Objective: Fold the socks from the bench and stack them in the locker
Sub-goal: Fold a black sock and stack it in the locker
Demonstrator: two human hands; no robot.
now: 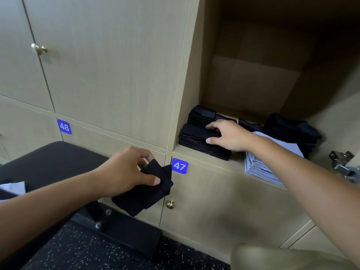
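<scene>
My left hand (126, 170) grips a folded black sock (148, 193) in front of the locker doors, just left of the blue label 47. My right hand (228, 135) reaches into the open locker (253, 84) and rests on the front stack of black socks (198, 141) at the locker's left, thumb and fingers spread over the top sock. A second black stack (202, 114) sits behind it. More black socks (292, 129) are piled at the right, and a stack of light blue socks (261, 168) lies in front under my right forearm.
The black padded bench (48, 162) stands at the lower left with white cloth (13, 189) on it. Its black metal foot (120, 230) is on the speckled floor. Closed locker doors with brass knobs (39, 48) surround the opening. A door hinge (341, 160) juts out at the right.
</scene>
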